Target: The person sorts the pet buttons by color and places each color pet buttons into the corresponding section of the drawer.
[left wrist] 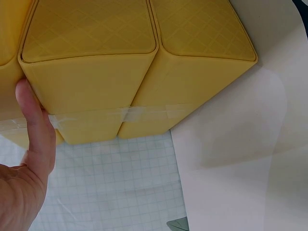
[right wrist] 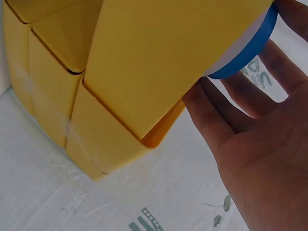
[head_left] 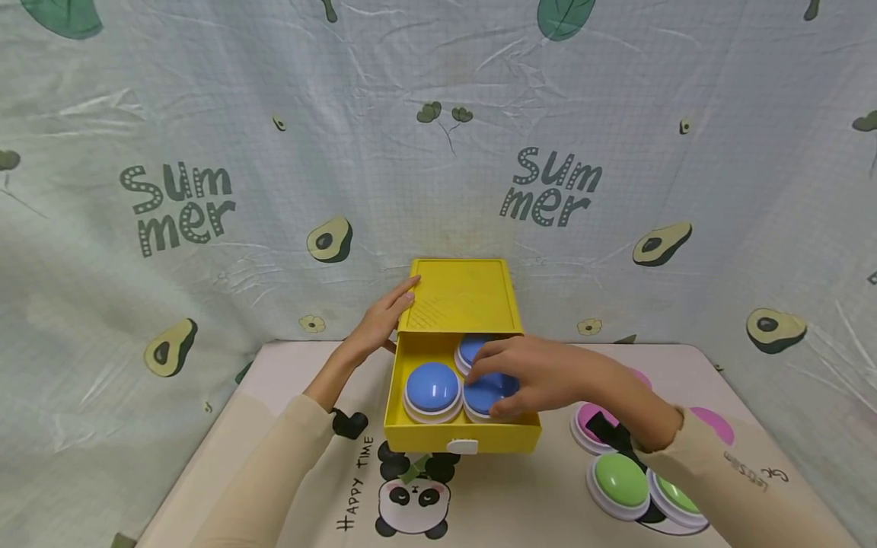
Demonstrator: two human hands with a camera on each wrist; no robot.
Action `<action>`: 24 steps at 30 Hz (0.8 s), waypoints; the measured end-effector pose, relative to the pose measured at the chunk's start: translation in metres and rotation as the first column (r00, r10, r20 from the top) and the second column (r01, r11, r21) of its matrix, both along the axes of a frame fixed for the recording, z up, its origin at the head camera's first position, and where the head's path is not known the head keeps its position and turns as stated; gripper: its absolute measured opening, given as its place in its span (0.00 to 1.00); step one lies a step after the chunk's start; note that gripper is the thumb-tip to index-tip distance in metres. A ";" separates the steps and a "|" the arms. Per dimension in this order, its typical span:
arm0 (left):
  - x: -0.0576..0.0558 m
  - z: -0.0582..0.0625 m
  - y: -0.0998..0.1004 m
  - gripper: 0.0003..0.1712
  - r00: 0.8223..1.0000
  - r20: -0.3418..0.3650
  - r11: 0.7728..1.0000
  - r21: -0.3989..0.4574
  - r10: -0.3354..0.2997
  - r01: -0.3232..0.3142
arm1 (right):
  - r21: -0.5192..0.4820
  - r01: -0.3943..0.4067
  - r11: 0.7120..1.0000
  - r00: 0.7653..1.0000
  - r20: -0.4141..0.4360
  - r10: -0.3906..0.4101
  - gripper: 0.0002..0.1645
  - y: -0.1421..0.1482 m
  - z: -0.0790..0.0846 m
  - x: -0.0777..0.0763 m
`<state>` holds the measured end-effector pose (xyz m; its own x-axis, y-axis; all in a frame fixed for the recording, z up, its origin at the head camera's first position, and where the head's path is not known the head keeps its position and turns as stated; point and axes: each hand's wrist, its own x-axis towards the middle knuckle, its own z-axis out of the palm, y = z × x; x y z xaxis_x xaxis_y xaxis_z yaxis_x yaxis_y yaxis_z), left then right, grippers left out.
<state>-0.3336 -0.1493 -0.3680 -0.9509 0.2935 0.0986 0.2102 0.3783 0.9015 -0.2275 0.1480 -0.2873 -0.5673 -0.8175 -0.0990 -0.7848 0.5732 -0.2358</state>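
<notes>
A yellow drawer unit (head_left: 466, 297) stands at the back of the table, its top drawer (head_left: 425, 439) pulled out toward me. Inside that drawer sit white-based round push buttons with blue domes: one button (head_left: 433, 387) at the front left, another (head_left: 471, 348) behind, partly covered by my fingers. My right hand (head_left: 534, 369) reaches in from the right and grips the front-right blue push button (head_left: 489, 392), fingers and thumb around its dome. My left hand (head_left: 373, 327) rests with extended fingers against the unit's left side; its thumb (left wrist: 32, 110) lies along the yellow wall in the left wrist view.
Right of the drawer lie green push buttons (head_left: 620, 479) and pink push buttons (head_left: 594, 422), partly behind my right forearm. Clear tape (left wrist: 132, 114) runs around the drawer unit. A patterned cloth (head_left: 384, 190) hangs close behind the light table (head_left: 534, 502).
</notes>
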 end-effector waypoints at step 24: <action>0.001 0.000 0.000 0.33 1.000 -0.003 1.000 0.013 0.000 0.000 | -0.098 -0.084 0.992 0.995 -0.054 0.079 0.21 0.009 -0.016 0.002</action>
<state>-0.3325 -0.1490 -0.3681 -0.9504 0.2924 0.1055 0.2134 0.3667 0.9056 -0.2258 0.1570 -0.3030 -0.5009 -0.8654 0.0120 -0.8398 0.4827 -0.2484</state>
